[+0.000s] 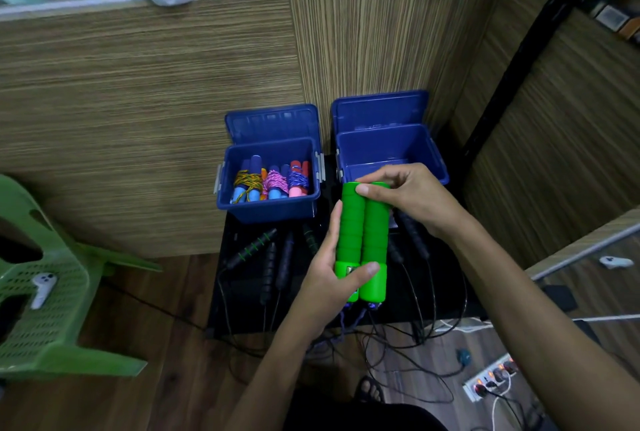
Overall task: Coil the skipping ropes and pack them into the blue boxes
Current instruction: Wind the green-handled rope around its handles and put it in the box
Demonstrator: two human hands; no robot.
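Two green foam skipping-rope handles point(363, 233) stand side by side, upright, in front of me. My left hand point(329, 278) grips their lower ends, thumb across the front. My right hand point(412, 198) holds their tops with thumb and fingers. Their purple rope point(346, 323) hangs down below. The left blue box point(266, 211) holds several coiled ropes with blue, pink and red handles. The right blue box point(388, 150) stands open, its inside partly hidden by my right hand. Both lids lean back against the wall.
Several black-handled ropes point(273, 257) lie on a low black table point(242, 309), their cords trailing to the wooden floor. A green plastic chair point(45, 292) with a white controller stands at left. A power strip point(491, 378) lies at lower right. My sandalled foot point(370, 389) shows below.
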